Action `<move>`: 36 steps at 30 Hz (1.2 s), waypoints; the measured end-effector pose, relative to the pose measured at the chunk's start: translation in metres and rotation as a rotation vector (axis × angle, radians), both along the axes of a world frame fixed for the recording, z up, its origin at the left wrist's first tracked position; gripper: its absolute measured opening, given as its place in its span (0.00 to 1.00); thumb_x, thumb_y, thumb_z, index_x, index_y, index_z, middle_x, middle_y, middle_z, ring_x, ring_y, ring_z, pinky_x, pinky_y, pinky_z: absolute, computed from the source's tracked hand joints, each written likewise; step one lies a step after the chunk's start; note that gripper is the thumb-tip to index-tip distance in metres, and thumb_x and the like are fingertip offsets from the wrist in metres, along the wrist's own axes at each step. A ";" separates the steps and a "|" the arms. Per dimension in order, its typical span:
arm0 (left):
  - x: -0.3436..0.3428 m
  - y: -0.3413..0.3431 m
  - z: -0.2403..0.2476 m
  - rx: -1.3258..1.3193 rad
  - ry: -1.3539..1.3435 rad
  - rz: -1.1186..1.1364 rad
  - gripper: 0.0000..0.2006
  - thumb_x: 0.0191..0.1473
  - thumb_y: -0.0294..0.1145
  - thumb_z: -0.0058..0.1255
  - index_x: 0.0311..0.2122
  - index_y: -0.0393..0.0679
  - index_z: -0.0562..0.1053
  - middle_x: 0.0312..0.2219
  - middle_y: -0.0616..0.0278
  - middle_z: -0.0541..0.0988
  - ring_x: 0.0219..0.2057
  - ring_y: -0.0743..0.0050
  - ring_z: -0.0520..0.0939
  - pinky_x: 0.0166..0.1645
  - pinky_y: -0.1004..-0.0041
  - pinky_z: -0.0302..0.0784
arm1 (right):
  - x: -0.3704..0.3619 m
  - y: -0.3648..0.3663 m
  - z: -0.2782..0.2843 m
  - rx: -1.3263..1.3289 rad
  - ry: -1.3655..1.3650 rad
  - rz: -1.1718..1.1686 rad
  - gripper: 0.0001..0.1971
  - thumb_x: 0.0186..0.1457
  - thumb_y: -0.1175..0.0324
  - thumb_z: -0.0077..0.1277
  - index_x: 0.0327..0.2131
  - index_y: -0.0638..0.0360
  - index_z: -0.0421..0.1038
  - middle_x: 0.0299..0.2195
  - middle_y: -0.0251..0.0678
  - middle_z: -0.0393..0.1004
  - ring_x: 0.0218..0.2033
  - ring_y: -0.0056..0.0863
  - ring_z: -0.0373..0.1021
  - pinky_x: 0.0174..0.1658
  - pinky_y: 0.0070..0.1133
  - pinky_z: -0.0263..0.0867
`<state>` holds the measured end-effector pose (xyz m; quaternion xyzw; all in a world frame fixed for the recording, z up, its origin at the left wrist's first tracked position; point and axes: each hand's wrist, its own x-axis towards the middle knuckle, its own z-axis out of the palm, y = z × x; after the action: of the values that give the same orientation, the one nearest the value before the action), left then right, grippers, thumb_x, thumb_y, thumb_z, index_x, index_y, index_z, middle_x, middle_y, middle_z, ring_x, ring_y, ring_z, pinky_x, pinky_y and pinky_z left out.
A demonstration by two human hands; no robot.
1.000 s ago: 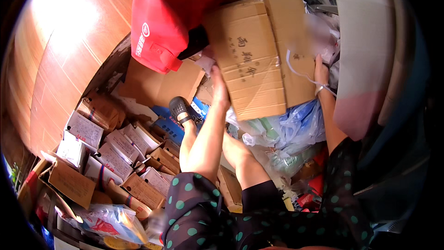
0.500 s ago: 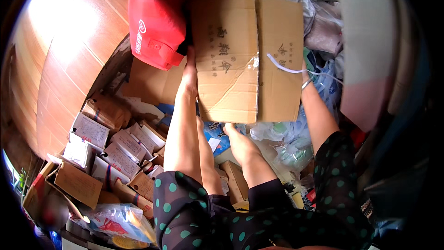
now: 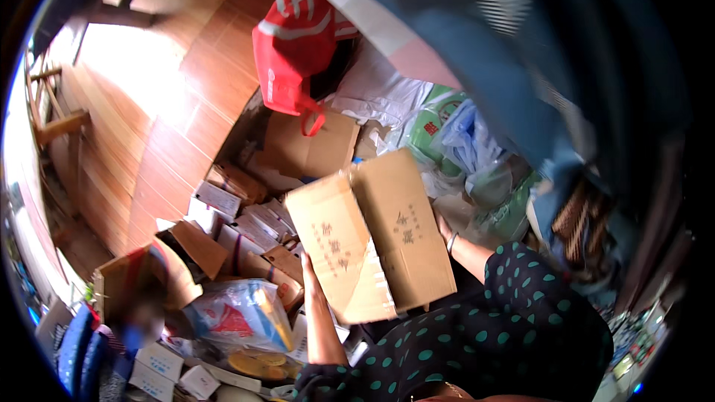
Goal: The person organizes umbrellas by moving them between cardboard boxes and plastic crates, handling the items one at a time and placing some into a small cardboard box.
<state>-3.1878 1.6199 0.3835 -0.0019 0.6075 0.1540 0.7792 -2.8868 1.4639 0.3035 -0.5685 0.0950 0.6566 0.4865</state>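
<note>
A brown cardboard box (image 3: 328,231) is held between my two hands, close in front of my body. Its taped top faces up, with dark print on both flaps and a strip of tape along the seam. It sits tilted, its far edge rising toward the right. My left hand (image 3: 312,286) grips the left side near the lower corner. On the right side, my right hand (image 3: 445,231) presses against the edge, a bracelet at its wrist. Most of the fingers of both hands are hidden by the box.
Several small white boxes (image 3: 217,198) lie at the left, beside an open carton (image 3: 175,272) and a clear plastic bag (image 3: 238,316). A red bag (image 3: 290,52) stands at the wooden boards (image 3: 179,126). Plastic bags (image 3: 469,134) are heaped behind the box; blue cloth (image 3: 477,52) hangs at the right.
The box has come nearer to my body and turned at a slant, still between both hands. The view has swung, so the red bag appears farther off and more blue cloth shows.
</note>
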 end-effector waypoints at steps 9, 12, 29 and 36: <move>-0.063 -0.039 0.145 0.462 0.036 -0.187 0.44 0.47 0.72 0.39 0.61 0.48 0.56 0.57 0.58 0.63 0.55 0.56 0.65 0.56 0.58 0.64 | -0.037 0.008 0.180 0.261 -0.529 0.087 0.32 0.58 0.52 0.38 0.60 0.66 0.52 0.57 0.38 0.60 0.57 0.26 0.57 0.59 0.24 0.51; -0.063 -0.029 0.173 0.594 0.018 -0.197 0.44 0.48 0.72 0.36 0.61 0.47 0.54 0.57 0.59 0.62 0.55 0.57 0.65 0.57 0.58 0.64 | -0.026 -0.019 0.225 0.071 0.184 -0.202 0.34 0.61 0.39 0.23 0.49 0.58 0.66 0.43 0.40 0.72 0.40 0.28 0.69 0.44 0.23 0.64; 0.248 -0.180 0.266 0.735 -0.435 -1.044 0.36 0.54 0.62 0.33 0.59 0.44 0.56 0.52 0.55 0.67 0.51 0.58 0.70 0.51 0.59 0.69 | -0.026 -0.325 0.318 0.231 -0.741 -0.949 0.17 0.62 0.59 0.34 0.43 0.64 0.64 0.39 0.38 0.67 0.43 0.25 0.62 0.50 0.21 0.57; 0.376 -0.334 0.240 0.392 -0.532 -1.413 0.31 0.58 0.56 0.32 0.58 0.42 0.58 0.50 0.55 0.69 0.48 0.59 0.73 0.48 0.61 0.73 | -0.032 -0.477 0.305 0.098 -0.501 -1.518 0.20 0.62 0.54 0.30 0.42 0.59 0.65 0.40 0.33 0.65 0.42 0.26 0.61 0.51 0.23 0.56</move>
<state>-2.8123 1.2860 0.6233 0.4862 0.2190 -0.2799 0.7983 -2.9193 0.9865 0.6081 -0.4571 0.3149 0.0027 0.8318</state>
